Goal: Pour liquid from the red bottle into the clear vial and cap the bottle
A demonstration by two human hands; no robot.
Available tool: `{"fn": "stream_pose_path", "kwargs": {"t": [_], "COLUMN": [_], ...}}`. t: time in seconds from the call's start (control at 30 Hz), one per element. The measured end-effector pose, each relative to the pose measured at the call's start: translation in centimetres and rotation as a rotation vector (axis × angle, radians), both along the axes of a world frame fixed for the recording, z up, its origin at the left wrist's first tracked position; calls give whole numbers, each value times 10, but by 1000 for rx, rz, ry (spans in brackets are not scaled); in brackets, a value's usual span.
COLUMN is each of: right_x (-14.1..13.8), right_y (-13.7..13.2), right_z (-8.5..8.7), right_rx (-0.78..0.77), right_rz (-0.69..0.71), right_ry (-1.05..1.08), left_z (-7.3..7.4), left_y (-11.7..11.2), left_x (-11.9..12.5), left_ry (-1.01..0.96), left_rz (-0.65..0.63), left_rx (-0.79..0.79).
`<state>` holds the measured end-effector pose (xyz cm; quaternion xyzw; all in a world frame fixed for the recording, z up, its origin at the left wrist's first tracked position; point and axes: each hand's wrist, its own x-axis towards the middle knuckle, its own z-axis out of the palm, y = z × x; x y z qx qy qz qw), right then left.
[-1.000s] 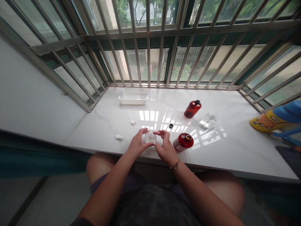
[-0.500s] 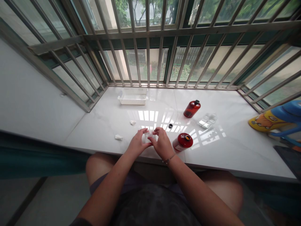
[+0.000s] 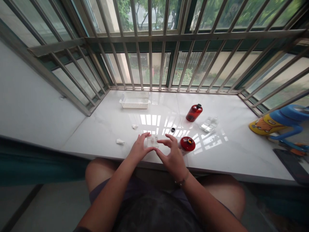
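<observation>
Holding small clear plastic container [image 3: 153, 140] at near centre of white ledge [image 3: 217, 158] in curled left hand [image 3: 140, 149], seemingly for steadiness. Spreading right hand [image 3: 175, 158] wide at container's right edge; cannot tell whether touching. Having uncapped red bottle [image 3: 187, 143] just right, likely for easy reach.

Right of this clear box [image 3: 152, 141] I'm counting two red bottles [image 3: 193, 113] [image 3: 187, 145], one black cap [image 3: 173, 130]; left, two white wads [image 3: 120, 141] [image 3: 134, 127]; beyond, one basket [image 3: 134, 105].
</observation>
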<state>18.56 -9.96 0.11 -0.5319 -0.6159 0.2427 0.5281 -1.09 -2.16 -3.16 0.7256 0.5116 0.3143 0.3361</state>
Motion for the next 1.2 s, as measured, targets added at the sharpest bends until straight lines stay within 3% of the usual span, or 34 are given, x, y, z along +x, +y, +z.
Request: {"fn": "stream_pose_path", "kwargs": {"t": [0.1,0.2,0.27,0.33,0.4,0.5,0.63,0.8,1.0,1.2], "right_x": [41,103,146,179,198,199,179,162,163,202], "right_y": [-17,-3,19,45,69,99,128,154,153,122], "right_z": [25,38,36,25,9,-15,-39,-53,-47,-18], "right_rx": [107,300,196,-32,-130,-160,-181,-205,-194,-185], "right_rz": [-122,-337,-439,-331,-193,-29,168,251,262,166], "right_ry": [135,94,-27,-217,-408,-493,-562,-618,-633,-627], "left_z": [-2,-4,-5,-6,-7,-6,-6,-9,-11,-12], "left_y": [-1,-1,-1,-1,-1,-2,-1,0,0,-4], "left_x": [1,0,0,0,0,0,-1,-2,0,0], "left_ry": [3,-8,-15,-21,-24,-23,-9,-3,8,59], "left_rz": [13,9,8,14,16,13,8,4,-7,-23], "left_rx": [9,12,15,19,20,23,26,38,42,108]}}
